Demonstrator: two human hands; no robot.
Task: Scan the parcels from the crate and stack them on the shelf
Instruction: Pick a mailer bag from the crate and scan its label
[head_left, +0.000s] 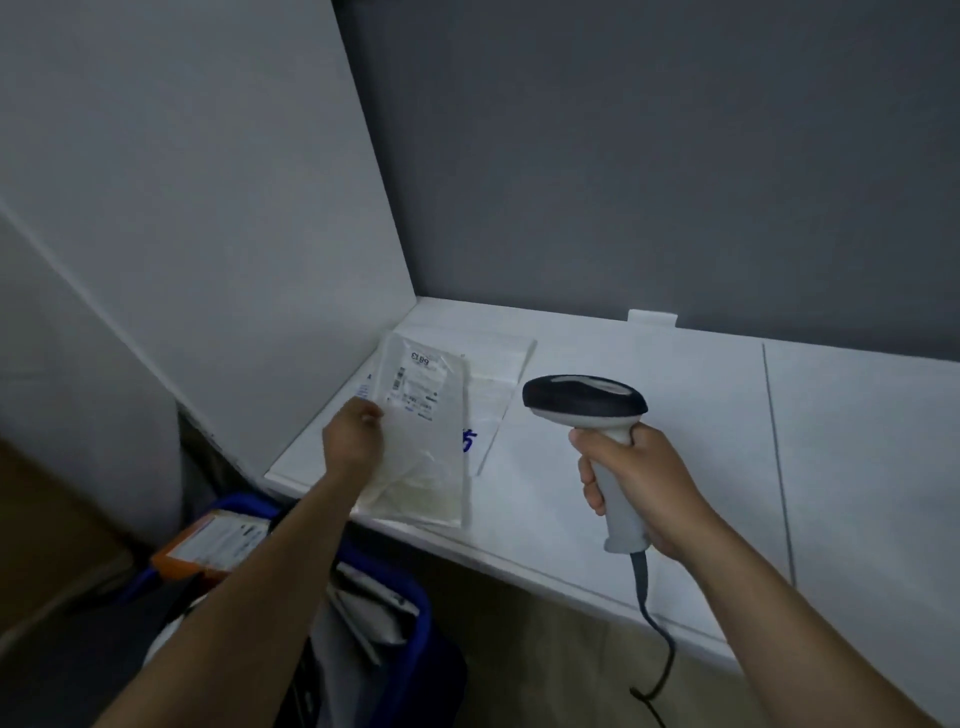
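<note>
Head view. Left hand (353, 441) pinches the clear parcel (423, 457) by its edge, label up, over the shelf (701, 415) front. Right hand (641, 486) grips the scanner (584, 397), just right of it. Likely stacking: slide it square onto the flat parcel (501, 371) beyond the left hand.

Left hand (353, 441) holds parcel (423, 415); right hand (636, 483) grips scanner (587, 400).

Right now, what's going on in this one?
A person is working at a white shelf. The left hand grips a flat clear parcel, label up, at the shelf's left corner. The right hand holds a corded barcode scanner beside it. A second flat parcel already lies on the shelf. Below, the blue crate holds more, including an orange parcel.
</note>
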